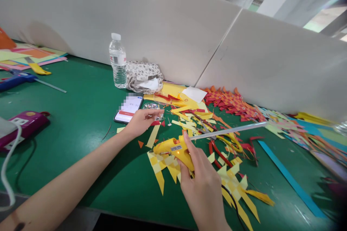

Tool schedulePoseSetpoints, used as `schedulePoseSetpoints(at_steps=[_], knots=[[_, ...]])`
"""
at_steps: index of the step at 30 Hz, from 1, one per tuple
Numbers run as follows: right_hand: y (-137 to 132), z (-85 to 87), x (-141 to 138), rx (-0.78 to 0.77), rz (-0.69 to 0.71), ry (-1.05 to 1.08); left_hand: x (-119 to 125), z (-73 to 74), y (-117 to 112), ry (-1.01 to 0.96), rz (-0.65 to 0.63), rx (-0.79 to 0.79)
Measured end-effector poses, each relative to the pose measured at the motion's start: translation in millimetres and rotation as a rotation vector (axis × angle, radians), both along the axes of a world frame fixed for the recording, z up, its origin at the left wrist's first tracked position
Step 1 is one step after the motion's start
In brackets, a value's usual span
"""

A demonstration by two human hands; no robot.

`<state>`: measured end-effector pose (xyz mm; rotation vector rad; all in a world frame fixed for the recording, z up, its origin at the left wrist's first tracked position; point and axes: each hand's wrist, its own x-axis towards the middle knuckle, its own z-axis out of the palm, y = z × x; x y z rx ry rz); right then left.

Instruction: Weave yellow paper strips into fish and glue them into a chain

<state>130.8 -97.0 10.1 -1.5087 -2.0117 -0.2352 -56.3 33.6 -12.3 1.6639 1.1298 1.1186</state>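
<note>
My right hand (200,180) grips a yellow hot glue gun (173,148), nozzle to the left, with a long clear glue stick (230,130) jutting out to the right. The gun hovers over a woven yellow paper fish (164,166) on the green table. My left hand (141,121) reaches forward, fingers pinched near a small clear dish of tiny beads (153,107); what it pinches is too small to name. A phone (129,109) lies just left of that hand.
Yellow and red paper strips and scissors (219,148) litter the middle. Red-orange woven fish (233,103) are stacked at the back. A water bottle (118,61) and cloth pouch (142,75) stand by the white partition. A power strip (21,124) sits left; a blue strip (290,180) right.
</note>
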Motion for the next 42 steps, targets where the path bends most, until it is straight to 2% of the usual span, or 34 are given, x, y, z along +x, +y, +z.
schedulePoseSetpoints(at_steps=[6,13,19,25,32,38,42], knots=[[-1.6,1.5,-1.5,0.007,0.001,0.000,-0.3,-0.2,-1.4,-0.031,0.097,0.026],[-2.2,4.9,-1.4,0.043,-0.013,-0.008,0.2,3.1,-3.1,-0.002,0.115,0.043],[-0.6,7.1,-0.9,0.017,-0.071,-0.049,0.3,3.5,-1.4,-0.010,0.106,0.136],[0.4,3.6,-0.1,0.014,-0.120,-0.052,1.3,2.6,-1.5,-0.030,0.076,0.009],[0.4,3.2,-0.3,-0.013,-0.144,-0.051,1.9,4.4,-3.1,-0.012,0.045,-0.002],[0.1,4.2,1.0,-0.002,-0.152,-0.046,2.0,2.3,-4.2,-0.130,-0.006,-0.088],[0.0,4.0,0.6,-0.006,-0.200,-0.020,1.2,-0.1,-3.5,-0.120,-0.013,-0.087]])
